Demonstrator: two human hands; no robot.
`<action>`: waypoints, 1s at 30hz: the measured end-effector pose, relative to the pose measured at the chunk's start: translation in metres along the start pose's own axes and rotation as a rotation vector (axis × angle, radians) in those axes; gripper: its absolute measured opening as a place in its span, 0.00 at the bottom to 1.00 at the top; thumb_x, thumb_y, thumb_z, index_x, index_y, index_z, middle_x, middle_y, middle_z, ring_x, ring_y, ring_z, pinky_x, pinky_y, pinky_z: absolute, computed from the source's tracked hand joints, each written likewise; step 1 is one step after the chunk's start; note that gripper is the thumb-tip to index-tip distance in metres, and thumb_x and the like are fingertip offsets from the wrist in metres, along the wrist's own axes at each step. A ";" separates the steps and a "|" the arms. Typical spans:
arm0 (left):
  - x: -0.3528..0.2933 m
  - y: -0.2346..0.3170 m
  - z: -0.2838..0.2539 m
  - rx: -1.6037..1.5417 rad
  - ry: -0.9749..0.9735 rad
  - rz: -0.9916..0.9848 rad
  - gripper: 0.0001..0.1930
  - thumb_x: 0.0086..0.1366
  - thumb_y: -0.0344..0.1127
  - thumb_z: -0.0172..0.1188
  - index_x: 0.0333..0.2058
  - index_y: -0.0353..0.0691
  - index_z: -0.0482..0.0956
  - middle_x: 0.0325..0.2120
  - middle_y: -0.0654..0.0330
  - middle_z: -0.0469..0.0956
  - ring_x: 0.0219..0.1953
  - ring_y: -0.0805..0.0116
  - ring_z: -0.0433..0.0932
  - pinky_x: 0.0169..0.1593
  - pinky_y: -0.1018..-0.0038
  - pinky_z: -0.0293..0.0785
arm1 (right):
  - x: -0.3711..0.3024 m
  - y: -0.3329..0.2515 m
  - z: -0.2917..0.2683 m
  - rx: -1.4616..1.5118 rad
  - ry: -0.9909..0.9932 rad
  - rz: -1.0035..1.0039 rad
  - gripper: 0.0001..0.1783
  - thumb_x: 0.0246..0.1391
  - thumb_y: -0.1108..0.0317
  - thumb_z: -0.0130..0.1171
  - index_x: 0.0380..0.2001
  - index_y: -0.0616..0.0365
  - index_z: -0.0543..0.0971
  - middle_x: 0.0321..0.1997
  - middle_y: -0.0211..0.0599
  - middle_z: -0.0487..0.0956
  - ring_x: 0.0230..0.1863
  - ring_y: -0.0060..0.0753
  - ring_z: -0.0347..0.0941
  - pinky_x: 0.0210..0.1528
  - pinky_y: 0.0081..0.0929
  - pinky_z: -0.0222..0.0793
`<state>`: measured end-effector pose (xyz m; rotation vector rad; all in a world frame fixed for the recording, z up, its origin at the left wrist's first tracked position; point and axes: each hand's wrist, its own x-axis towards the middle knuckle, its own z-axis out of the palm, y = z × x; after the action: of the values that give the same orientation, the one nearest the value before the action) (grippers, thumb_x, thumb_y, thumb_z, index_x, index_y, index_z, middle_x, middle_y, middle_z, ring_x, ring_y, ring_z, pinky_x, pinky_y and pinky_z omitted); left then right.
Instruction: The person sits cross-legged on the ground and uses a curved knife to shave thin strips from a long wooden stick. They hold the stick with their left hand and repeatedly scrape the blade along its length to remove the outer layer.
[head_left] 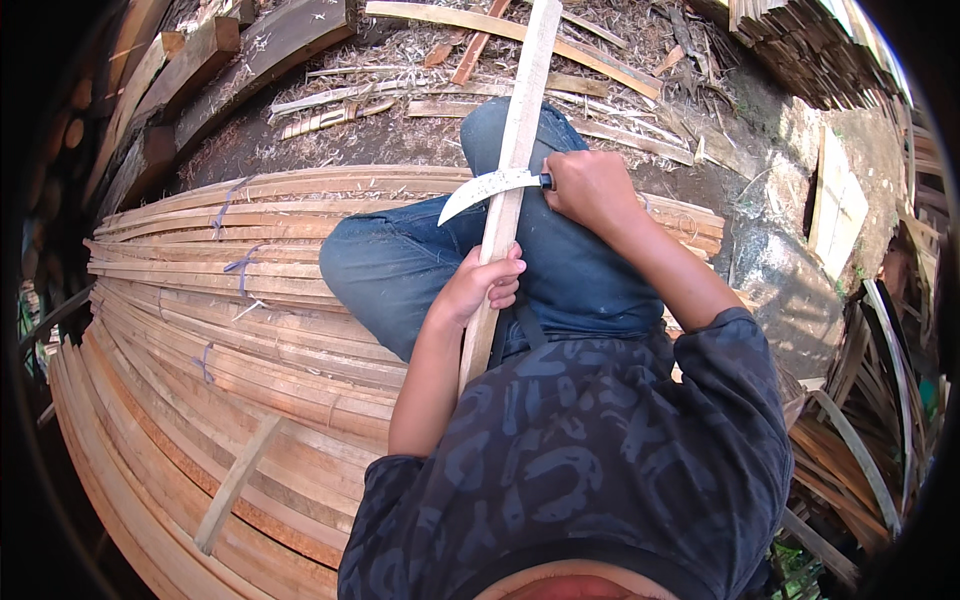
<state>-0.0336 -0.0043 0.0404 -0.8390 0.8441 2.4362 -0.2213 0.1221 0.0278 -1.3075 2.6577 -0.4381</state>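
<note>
A long pale wooden strip (522,125) runs from my body outward past my knee, over my lap. My left hand (484,280) is wrapped round its lower part. My right hand (592,186) grips the dark handle of a curved knife (478,192). The light, speckled blade lies across the strip a little beyond my left hand, its tip pointing left and toward me. Most of the handle is hidden inside my right fist.
Bundles of long wooden strips (170,255), tied with purple string (243,262), lie under and left of me. Thick beams (265,65) stand at the far left. Shavings and offcuts (430,105) cover the ground ahead. Stacked boards (810,50) rise at the far right.
</note>
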 end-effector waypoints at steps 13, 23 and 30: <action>0.004 0.007 0.000 0.013 0.010 -0.014 0.10 0.57 0.26 0.58 0.31 0.47 0.64 0.16 0.75 0.58 0.14 0.86 0.56 0.18 0.83 0.52 | 0.023 0.011 0.011 0.212 0.016 0.302 0.10 0.43 0.62 0.60 0.23 0.57 0.83 0.26 0.50 0.81 0.31 0.52 0.79 0.36 0.44 0.75; 0.006 0.002 -0.010 -0.071 -0.127 -0.030 0.11 0.57 0.27 0.58 0.32 0.45 0.64 0.16 0.73 0.57 0.14 0.85 0.55 0.19 0.84 0.53 | -0.006 0.028 -0.027 1.153 -0.520 0.316 0.15 0.57 0.58 0.58 0.33 0.62 0.75 0.17 0.22 0.67 0.16 0.14 0.62 0.19 0.20 0.60; 0.000 -0.002 -0.018 0.023 -0.156 -0.052 0.11 0.56 0.28 0.58 0.32 0.45 0.63 0.17 0.72 0.58 0.14 0.84 0.55 0.19 0.83 0.52 | -0.020 0.027 -0.033 1.072 -0.414 0.207 0.14 0.61 0.58 0.55 0.30 0.59 0.73 0.16 0.17 0.63 0.17 0.10 0.56 0.18 0.16 0.51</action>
<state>-0.0258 -0.0151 0.0282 -0.6447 0.7806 2.4060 -0.2380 0.1597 0.0501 -0.6568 1.6985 -1.1709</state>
